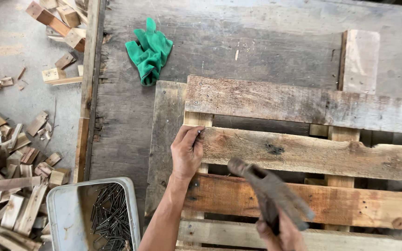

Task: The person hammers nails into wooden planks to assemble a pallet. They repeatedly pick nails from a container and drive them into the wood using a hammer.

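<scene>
I receive one head-mounted view, looking steeply down from close above a wooden pallet (298, 153) (floor scraps (10, 186) at frame left); no second view overlaps.

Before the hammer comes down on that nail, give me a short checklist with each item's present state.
1. Nail pinched by the left hand and set on the end of the second slat: ok.
2. Nail standing straight: cannot tell, too small.
3. Hammer in the right hand, raised over the pallet: ok, though blurred.
4. Left fingertips away from the strike point: not ok, they sit right at the nail.
5. Slat lying over the upright block beneath: ok.
6. Spare nails in the metal tray beside the left arm: ok.
</scene>
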